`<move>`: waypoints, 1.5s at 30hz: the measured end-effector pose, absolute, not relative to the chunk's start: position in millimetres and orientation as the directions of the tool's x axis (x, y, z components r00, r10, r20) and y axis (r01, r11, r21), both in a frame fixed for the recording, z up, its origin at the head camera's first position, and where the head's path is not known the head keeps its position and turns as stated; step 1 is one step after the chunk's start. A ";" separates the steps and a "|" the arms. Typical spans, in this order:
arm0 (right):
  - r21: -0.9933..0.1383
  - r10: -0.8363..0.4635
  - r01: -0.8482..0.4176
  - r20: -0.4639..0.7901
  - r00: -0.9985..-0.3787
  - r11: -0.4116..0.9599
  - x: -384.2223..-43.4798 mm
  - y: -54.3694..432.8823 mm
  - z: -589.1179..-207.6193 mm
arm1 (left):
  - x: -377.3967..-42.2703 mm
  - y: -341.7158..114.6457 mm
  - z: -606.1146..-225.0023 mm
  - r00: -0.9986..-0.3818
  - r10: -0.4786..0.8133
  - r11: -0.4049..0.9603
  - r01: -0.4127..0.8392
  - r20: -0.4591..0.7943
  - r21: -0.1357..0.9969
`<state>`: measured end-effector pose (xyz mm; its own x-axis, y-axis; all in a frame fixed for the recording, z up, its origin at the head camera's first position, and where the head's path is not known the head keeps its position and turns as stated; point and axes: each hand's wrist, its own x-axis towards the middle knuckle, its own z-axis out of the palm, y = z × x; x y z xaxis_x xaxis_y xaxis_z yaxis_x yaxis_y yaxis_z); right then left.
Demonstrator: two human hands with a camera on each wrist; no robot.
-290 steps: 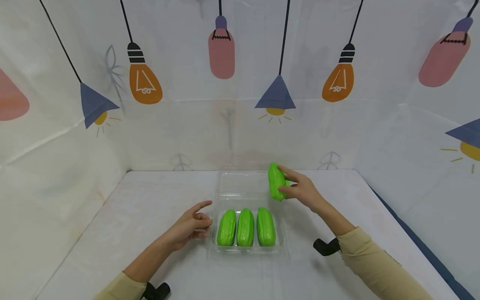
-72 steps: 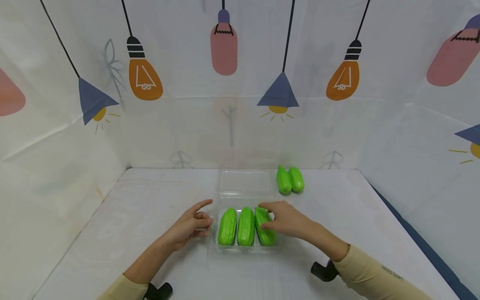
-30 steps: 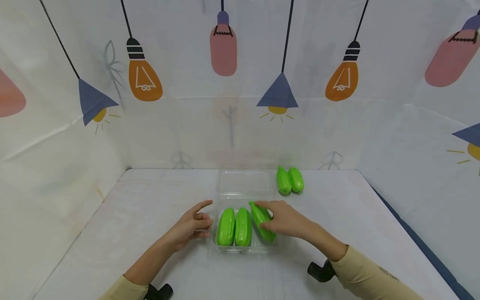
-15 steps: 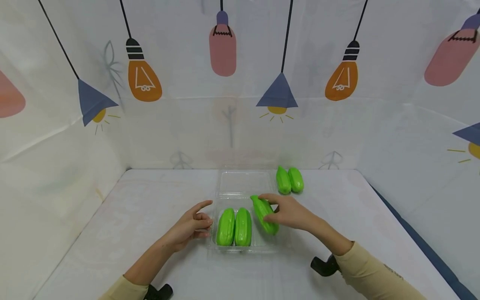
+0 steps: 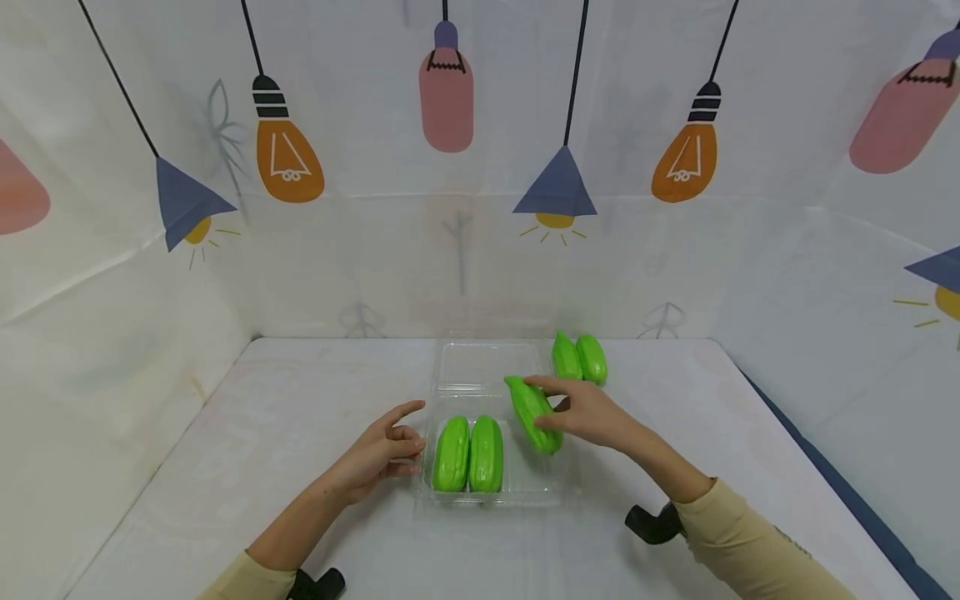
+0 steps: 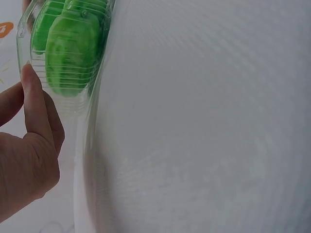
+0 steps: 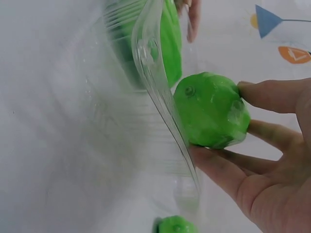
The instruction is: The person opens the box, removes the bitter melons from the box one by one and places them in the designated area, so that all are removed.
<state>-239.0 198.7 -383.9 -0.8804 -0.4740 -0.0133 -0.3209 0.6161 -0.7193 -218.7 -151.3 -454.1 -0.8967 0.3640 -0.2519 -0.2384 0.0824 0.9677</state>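
My right hand pinches a green toy cucumber between thumb and fingers. It is tilted over the right side of a clear plastic box. In the right wrist view, the held cucumber is just beyond the box's rim, end towards the camera. Side by side in the left part of the box lie two more cucumbers, a left one and a middle one. My left hand is at the box's left edge. In the left wrist view, a fingertip of the left hand touches the rim.
Behind and right of the box, two more green cucumbers, one on the left and one on the right, lie together on the white table. The box's clear lid lies folded back. A lamp-printed cloth hangs behind.
Earlier one cucumber was carried to the back right; two now lie there. The right hand has since lifted the box's right-hand cucumber up and back. The left hand has stayed put.
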 end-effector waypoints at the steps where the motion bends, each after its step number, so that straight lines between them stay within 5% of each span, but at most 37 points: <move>1: -0.721 -0.467 -0.316 -0.012 -0.884 0.617 -239.5 199.7 -383.2 | -218.7 -151.1 -454.0 -0.897 0.364 0.082 -0.238 -0.252 0.968; 17: -0.728 -0.295 -0.265 0.091 -0.951 0.632 -255.6 222.6 -378.1 | -217.9 -149.9 -453.7 -0.898 0.362 0.084 -0.236 -0.250 0.968; 45: -0.724 -0.125 -0.192 0.146 -0.981 0.663 -288.0 277.7 -391.2 | -218.0 -150.2 -454.5 -0.899 0.357 0.082 -0.239 -0.252 0.968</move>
<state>-288.0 277.7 -391.2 -0.9814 -0.1247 0.1462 -0.1921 0.6627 -0.7239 -218.0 -150.2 -454.5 -0.8992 0.3574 -0.2524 -0.2388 0.0825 0.9676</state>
